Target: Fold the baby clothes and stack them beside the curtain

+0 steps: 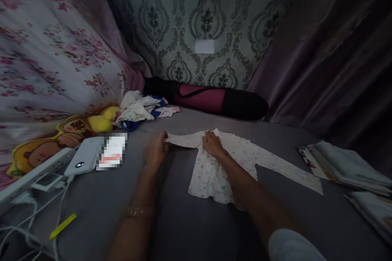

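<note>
A small white long-sleeved shirt (203, 175) with a pale dotted print lies spread on the grey bed surface (174, 220). My left hand (157, 149) is closed on the cuff of its left-hand sleeve, which is stretched out sideways. On the shirt's upper part, near that sleeve's shoulder, rests my right hand (212, 143), its fingers lying nearly flat and close to the collar. The other sleeve slants down to the right, touched by neither hand. My right forearm covers part of the shirt's body.
Folded cloths (346, 165) are stacked at the right. A crumpled clothes pile (141, 110) and yellow plush items (104, 120) lie back left. A power strip, white power bank (84, 157), cables and yellow strip (63, 226) are at the left. A long black-and-maroon bag (200, 98) lies along the wall.
</note>
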Action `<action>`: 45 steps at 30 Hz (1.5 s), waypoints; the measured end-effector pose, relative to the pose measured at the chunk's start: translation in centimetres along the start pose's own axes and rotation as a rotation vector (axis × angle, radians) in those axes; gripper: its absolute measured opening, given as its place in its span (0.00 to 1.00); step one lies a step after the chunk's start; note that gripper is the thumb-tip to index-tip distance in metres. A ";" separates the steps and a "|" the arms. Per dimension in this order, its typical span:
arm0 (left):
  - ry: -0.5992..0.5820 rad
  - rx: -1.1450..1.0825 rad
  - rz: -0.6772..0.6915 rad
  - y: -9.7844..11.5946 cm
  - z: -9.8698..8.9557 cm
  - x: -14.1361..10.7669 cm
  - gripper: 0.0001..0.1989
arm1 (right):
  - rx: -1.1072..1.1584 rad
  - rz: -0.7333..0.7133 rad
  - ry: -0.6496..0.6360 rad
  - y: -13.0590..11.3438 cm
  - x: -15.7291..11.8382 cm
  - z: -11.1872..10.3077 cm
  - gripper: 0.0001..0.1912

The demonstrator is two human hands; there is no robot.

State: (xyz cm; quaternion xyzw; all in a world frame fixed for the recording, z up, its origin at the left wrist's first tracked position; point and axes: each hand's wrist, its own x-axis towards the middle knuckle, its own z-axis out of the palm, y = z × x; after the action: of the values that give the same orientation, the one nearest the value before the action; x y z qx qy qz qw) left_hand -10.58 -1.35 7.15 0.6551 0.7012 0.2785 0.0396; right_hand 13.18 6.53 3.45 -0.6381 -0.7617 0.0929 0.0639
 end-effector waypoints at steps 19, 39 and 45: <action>0.062 0.086 -0.582 -4.3 0.8 1.7 0.23 | -0.055 -0.009 0.125 0.0 -0.6 1.6 0.34; 0.070 0.180 -0.207 -4.7 2.2 5.8 0.15 | 0.002 -0.008 0.182 -0.1 -0.9 1.8 0.34; -0.044 0.312 -0.148 -5.4 2.5 6.5 0.17 | 0.013 0.020 0.142 -0.2 -0.6 1.7 0.34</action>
State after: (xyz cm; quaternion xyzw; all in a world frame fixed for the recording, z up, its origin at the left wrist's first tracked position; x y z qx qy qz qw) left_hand -15.32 5.71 4.67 0.6060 0.7811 0.1482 -0.0269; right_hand 12.71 5.78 1.84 -0.6502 -0.7482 0.0528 0.1211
